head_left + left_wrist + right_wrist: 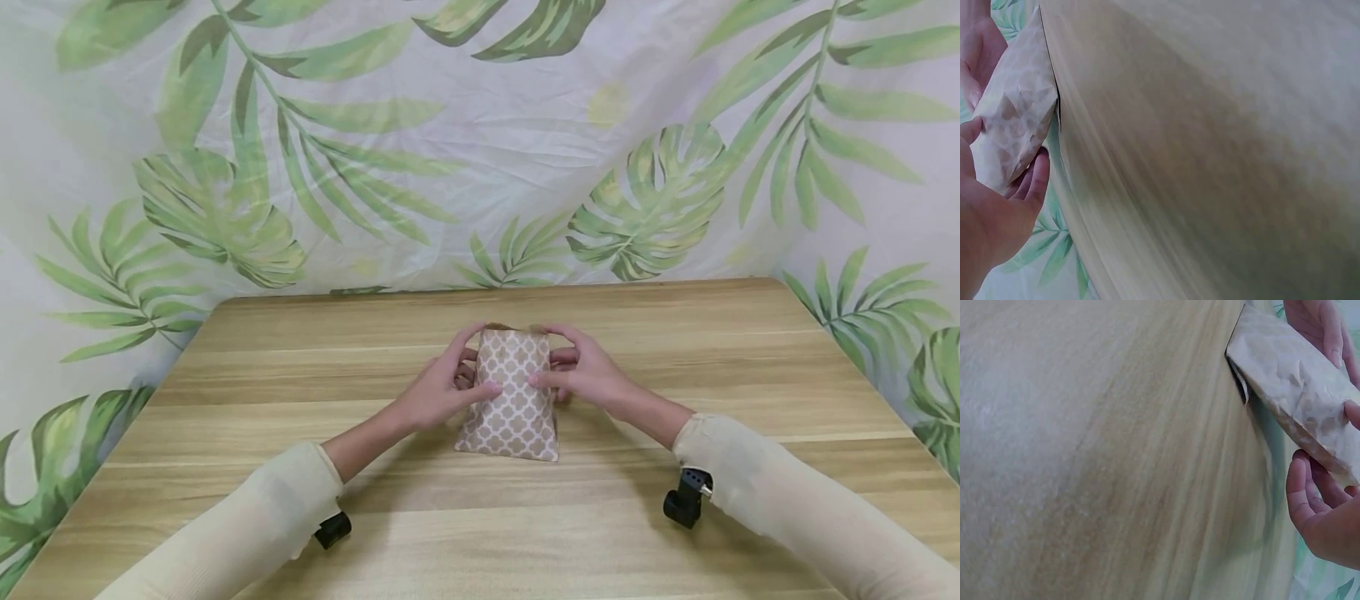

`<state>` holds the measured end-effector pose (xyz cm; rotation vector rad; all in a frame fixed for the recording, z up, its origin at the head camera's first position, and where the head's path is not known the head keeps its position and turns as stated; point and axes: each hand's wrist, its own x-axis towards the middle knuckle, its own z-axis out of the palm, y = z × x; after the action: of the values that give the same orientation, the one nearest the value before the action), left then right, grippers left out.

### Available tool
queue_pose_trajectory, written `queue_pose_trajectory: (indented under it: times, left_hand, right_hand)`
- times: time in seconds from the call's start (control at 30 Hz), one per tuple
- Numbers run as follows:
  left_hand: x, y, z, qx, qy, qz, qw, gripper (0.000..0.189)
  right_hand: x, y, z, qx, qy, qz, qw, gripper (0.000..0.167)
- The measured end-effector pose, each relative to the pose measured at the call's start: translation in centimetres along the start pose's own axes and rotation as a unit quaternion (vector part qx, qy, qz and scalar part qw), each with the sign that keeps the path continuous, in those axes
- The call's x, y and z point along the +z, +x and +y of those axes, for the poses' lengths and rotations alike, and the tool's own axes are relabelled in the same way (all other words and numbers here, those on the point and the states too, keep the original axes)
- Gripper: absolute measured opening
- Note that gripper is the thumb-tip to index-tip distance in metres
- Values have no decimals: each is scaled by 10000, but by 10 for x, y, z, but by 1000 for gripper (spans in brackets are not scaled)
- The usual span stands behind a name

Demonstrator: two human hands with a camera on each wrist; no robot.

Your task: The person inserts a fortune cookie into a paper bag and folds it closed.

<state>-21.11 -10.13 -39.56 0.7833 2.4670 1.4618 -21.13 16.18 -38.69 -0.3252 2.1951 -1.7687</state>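
Note:
A small paper bag [513,417], tan with a white lattice pattern, is held between both hands above the middle of the wooden table. My left hand [438,392] grips its left side, thumb on the patterned front and fingers around the edge. On the opposite side my right hand [592,379] holds it the same way, its thumb also on the front. Both index fingers reach the bag's far end. Creases show across the paper bag [1019,119] in the left wrist view. In the right wrist view, a dark gap shows at one end of the bag [1297,381]. Its contents are hidden.
The wooden table [225,400] has light grain and rounded far corners. A leaf-printed cloth [517,167] hangs behind it and along its sides. Black wrist devices [686,500] sit below both sleeves, close over the tabletop.

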Motion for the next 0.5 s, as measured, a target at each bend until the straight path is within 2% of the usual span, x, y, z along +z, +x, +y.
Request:
queue_pose_trajectory:
  times: [0.2, 0.3, 0.4, 0.5]
  left_hand:
    - [4, 1, 4, 573, 23, 371, 9977, 93]
    - [5, 1, 6, 1029, 147, 578, 9929, 91]
    - [6, 0, 8, 1629, 564, 837, 9815, 88]
    - [7, 0, 8, 2290, 1085, 1088, 9612, 83]
  right_hand:
    - [0, -4, -5, -679, -369, 224, 9968, 85]
    - [-1, -6, -7, -1110, -631, 373, 9911, 86]
    - [-1, -9, -9, -1619, -851, 512, 9818, 86]
    - [0, -13, -11, -2141, -1079, 602, 9690, 84]
